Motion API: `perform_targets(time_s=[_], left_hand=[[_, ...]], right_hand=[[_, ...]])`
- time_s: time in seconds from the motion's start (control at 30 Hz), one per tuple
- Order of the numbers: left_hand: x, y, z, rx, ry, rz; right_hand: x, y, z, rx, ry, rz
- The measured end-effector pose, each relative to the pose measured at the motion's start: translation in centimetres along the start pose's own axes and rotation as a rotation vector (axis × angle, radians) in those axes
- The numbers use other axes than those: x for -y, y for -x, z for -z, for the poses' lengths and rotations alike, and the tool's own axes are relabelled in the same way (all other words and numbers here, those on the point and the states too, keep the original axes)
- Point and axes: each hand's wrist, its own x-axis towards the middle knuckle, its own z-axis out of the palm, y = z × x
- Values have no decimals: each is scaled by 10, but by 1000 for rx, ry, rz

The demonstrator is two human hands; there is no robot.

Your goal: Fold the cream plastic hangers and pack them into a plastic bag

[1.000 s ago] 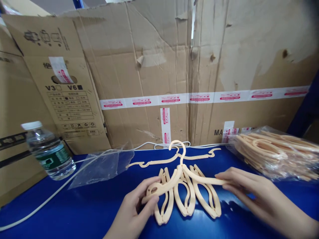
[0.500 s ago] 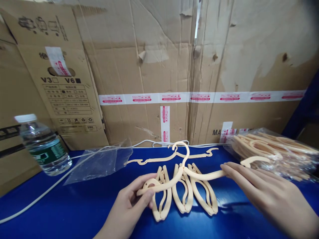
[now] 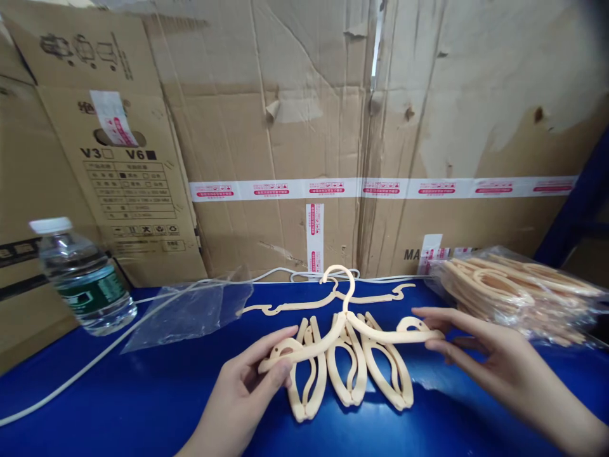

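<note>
A cream-coloured folding clothes hanger [image 3: 326, 346] is held up above the blue table with its arms spread and its hook upward. My left hand [image 3: 252, 381] pinches the left arm's end between thumb and fingers. At the opposite end, my right hand [image 3: 490, 362] has its thumb and fingers closed on the right arm's tip. Behind and below it lie three folded hangers [image 3: 349, 397] side by side, partly covered by the held one. Farther back, another unfolded hanger [image 3: 304, 305] lies flat with its arms spread.
Clear plastic packs of folded hangers [image 3: 516, 285] lie at the right. A water bottle [image 3: 88, 285], an empty plastic bag [image 3: 190, 314] and a white cable [image 3: 71, 393] occupy the left. Cardboard boxes [image 3: 276, 235] wall off the back of the blue table [image 3: 157, 393].
The hanger's right end piece has folded inward onto its arm; before, it stuck outward beyond my right hand. My right hand has shifted from lying over the arm to pinching its tip.
</note>
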Motion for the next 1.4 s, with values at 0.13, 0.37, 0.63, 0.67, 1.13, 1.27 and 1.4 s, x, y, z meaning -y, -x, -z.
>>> perform_targets(time_s=[0.13,0.37,0.63,0.67,1.13,1.27,1.4], left_hand=[[-1,1,-1,-12,-14,-29],[-6,7,-7,-36,21,-14],[1,6,-11,121,187,-114],[0,7,-11,148,177,-119],[-8,12,-11,220,23,-166],[-7,11,-12,219,60,-164],[-6,11,-14,202,163,-145]], right_hand=[[1,-3,3,81,-147,-102],[8,-8,3,123,-297,-263],[25,2,-10,239,-681,-457],[28,5,-13,235,-756,-490],[44,29,-22,592,-966,-454],[40,41,-24,701,-932,-452],[39,44,-22,723,-900,-466]])
